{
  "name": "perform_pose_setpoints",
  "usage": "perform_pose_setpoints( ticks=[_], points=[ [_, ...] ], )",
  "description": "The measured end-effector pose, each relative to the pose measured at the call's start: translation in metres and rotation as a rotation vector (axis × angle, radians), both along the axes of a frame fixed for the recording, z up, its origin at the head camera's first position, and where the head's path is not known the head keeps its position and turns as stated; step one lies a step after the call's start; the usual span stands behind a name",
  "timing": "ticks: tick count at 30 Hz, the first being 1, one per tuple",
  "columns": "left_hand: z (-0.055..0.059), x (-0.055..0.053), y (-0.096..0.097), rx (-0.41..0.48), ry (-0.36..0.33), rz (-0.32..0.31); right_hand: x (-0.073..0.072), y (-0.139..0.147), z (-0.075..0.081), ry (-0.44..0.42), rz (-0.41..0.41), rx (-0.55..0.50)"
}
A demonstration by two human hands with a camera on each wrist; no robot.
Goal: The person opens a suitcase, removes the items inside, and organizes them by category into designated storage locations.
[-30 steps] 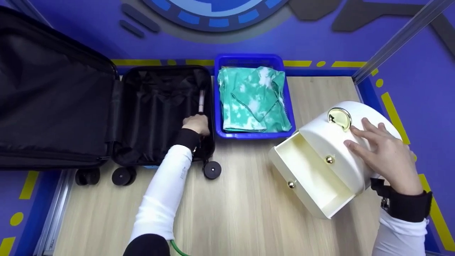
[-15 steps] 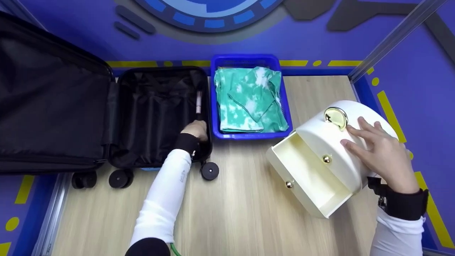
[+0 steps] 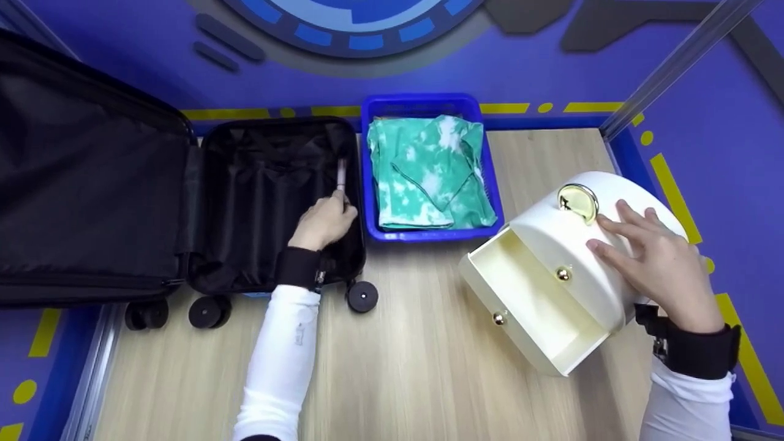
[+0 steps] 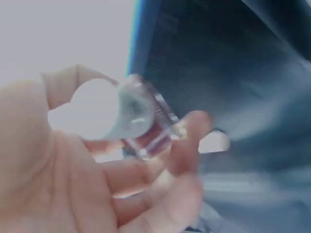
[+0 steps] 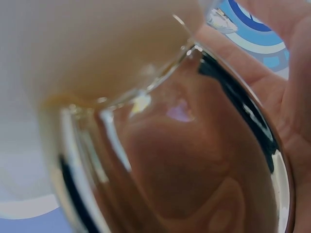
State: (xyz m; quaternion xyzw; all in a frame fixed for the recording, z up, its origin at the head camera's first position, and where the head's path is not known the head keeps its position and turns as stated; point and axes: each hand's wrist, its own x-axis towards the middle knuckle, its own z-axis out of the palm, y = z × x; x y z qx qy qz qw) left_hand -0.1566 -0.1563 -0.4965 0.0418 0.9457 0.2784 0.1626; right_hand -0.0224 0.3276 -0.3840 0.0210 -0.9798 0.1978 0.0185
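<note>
In the head view my left hand point(image 3: 324, 222) is inside the right half of an open black suitcase point(image 3: 275, 236), fingers at the lower end of a slim pale pink tube point(image 3: 341, 173). The left wrist view is blurred: curled fingers grip a clear, angular tube point(image 4: 163, 124) with a rounded whitish end near the palm. My right hand point(image 3: 664, 263) rests with spread fingers on top of a white domed drawer box point(image 3: 625, 190). Its fingertips lie beside the gold ring handle point(image 3: 579, 203), which fills much of the right wrist view. The front drawer point(image 3: 539, 294) is pulled out, with nothing seen inside.
A blue basket point(image 3: 429, 235) with folded green-and-white tie-dye cloth point(image 3: 429, 171) stands between suitcase and box. The suitcase lid point(image 3: 92, 184) leans open at the left. Black wheels point(image 3: 362, 297) stick out toward the front. Blue panels point(image 3: 422, 67) wall the back and sides.
My left hand has turned and shifted slightly up and left within the suitcase, its fingers now covering the tube's lower end. The right hand stays on the drawer box. The head view has shifted slightly.
</note>
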Motion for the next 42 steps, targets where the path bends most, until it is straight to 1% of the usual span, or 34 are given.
perform_pose_setpoints(
  ticks=[2,4,6,8,11,16,20,22,27,29,32,34,37,40,42],
  points=[
    [0.008,0.008,0.006,0.062,0.065,0.028,0.001,0.000,0.000,-0.001,0.000,0.001],
    [0.016,0.015,0.014,0.109,0.121,0.040,0.001,0.001,0.000,-0.010,-0.005,-0.002],
    [0.023,0.021,0.023,0.147,0.160,0.028,0.001,0.001,-0.001,-0.017,-0.010,-0.005],
    [0.028,0.027,0.034,0.184,0.186,-0.009,0.002,0.001,0.000,-0.021,-0.015,-0.004],
    [0.034,0.036,0.052,0.240,0.219,-0.111,0.001,0.001,0.000,-0.018,-0.013,-0.003],
    [0.042,0.050,0.093,0.304,0.267,-0.332,0.001,0.001,0.001,-0.005,-0.002,-0.009],
    [0.045,0.061,0.130,0.314,0.307,-0.498,0.000,0.002,-0.001,-0.005,0.001,-0.006],
    [0.046,0.067,0.147,0.306,0.336,-0.560,0.000,0.002,-0.001,-0.002,0.002,0.000],
    [0.049,0.081,0.184,0.228,0.405,-0.662,-0.001,0.002,0.000,-0.015,-0.012,0.001],
    [0.048,0.086,0.196,0.169,0.431,-0.703,-0.001,0.002,0.000,-0.019,-0.016,-0.005],
    [0.043,0.093,0.214,0.070,0.462,-0.764,0.000,0.002,0.000,-0.008,-0.008,-0.011],
    [0.039,0.097,0.224,0.007,0.456,-0.796,0.000,0.001,0.000,0.002,-0.002,-0.009],
    [0.034,0.103,0.239,-0.069,0.426,-0.823,0.000,0.000,0.000,0.017,0.002,-0.004],
    [0.030,0.107,0.252,-0.130,0.375,-0.822,0.001,0.000,0.000,0.026,0.003,-0.002],
    [0.028,0.110,0.260,-0.177,0.335,-0.804,0.001,-0.001,0.000,0.025,0.002,-0.003]
  ],
)
